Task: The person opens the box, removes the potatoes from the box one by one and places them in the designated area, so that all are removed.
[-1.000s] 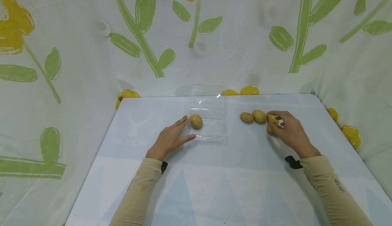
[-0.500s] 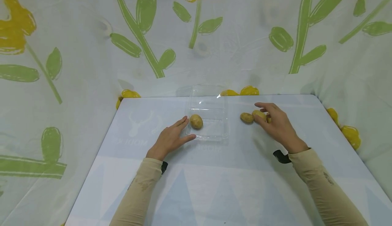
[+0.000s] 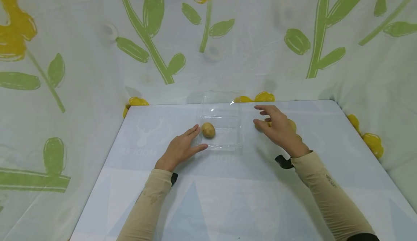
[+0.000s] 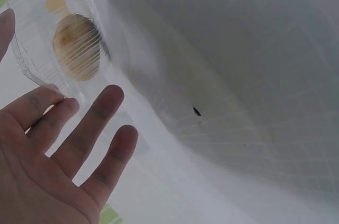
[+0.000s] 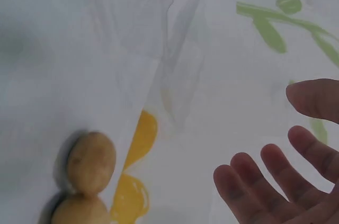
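Note:
A clear plastic clamshell box (image 3: 228, 139) stands on the table with its lid (image 3: 218, 105) raised at the back. One potato (image 3: 208, 130) lies in its left part. My left hand (image 3: 179, 148) rests against the box's left side, fingers extended; in the left wrist view fingertips (image 4: 66, 105) touch the clear wall. My right hand (image 3: 278, 128) hovers over several loose potatoes (image 3: 292, 125) right of the box and partly hides them. Its fingers are spread with nothing between them. The right wrist view shows two potatoes, the nearer-to-centre potato (image 5: 91, 163) beside the other.
The white and pale blue table (image 3: 221, 197) bears printed triangles. Behind it and at both sides hangs a curtain (image 3: 247, 67) with green stems and yellow flowers. The box's lid stands close to the table's back edge.
My right hand has moved left from the rightmost potatoes, its fingers opening away from the potato they touched. My left hand and the potato in the box have stayed put.

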The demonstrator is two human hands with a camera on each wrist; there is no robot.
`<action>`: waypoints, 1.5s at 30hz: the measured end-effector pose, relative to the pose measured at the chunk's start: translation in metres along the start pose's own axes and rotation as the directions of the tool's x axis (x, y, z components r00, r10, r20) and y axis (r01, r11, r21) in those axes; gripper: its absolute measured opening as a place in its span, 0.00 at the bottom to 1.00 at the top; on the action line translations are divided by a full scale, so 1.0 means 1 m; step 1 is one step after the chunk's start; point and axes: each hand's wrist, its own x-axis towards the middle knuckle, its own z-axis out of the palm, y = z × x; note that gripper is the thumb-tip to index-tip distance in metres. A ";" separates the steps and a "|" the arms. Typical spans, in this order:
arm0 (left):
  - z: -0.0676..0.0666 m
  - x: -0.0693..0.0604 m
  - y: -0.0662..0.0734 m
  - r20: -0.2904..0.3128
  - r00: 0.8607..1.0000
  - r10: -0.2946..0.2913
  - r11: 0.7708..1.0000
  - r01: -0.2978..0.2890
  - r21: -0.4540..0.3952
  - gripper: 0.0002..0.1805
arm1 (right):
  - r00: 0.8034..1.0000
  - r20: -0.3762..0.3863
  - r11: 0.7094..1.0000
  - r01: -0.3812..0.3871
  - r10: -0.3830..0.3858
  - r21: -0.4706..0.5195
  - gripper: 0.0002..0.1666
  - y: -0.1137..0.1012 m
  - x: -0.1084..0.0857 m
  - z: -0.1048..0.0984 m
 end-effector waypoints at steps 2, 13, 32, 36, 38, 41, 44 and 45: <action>0.001 0.000 0.000 0.002 1.000 -0.001 1.000 0.001 0.000 0.49 | 1.000 0.013 1.000 -0.004 0.004 0.013 0.30 -0.004 0.004 0.005; 0.001 0.001 -0.001 0.007 1.000 -0.016 1.000 0.016 -0.002 0.49 | 0.997 0.062 0.994 0.036 -0.043 0.098 0.32 -0.026 0.025 0.036; 0.002 0.001 -0.002 -0.012 0.999 -0.036 0.999 0.036 -0.013 0.50 | 0.988 0.153 0.991 -0.021 0.000 0.135 0.35 -0.047 0.056 0.095; 0.002 0.001 -0.002 -0.010 0.999 -0.035 0.999 0.035 -0.018 0.49 | 0.982 0.190 0.992 -0.042 0.019 0.118 0.36 -0.048 0.059 0.107; 0.002 0.001 -0.002 -0.012 0.999 -0.031 0.999 0.031 -0.023 0.49 | 0.977 0.211 0.994 -0.048 0.028 0.093 0.37 -0.049 0.059 0.113; 0.002 0.000 -0.003 -0.017 1.000 -0.023 0.999 0.022 -0.027 0.49 | 0.970 0.239 0.997 -0.048 0.032 0.061 0.36 -0.050 0.060 0.121; 0.002 0.000 -0.003 -0.017 1.000 -0.021 0.999 0.021 -0.027 0.49 | 0.966 0.260 0.998 -0.029 0.015 0.048 0.35 -0.051 0.060 0.127; 0.002 0.001 -0.003 -0.017 1.000 -0.018 0.999 0.018 -0.028 0.49 | 0.963 0.268 0.999 -0.024 0.012 0.041 0.35 -0.051 0.061 0.129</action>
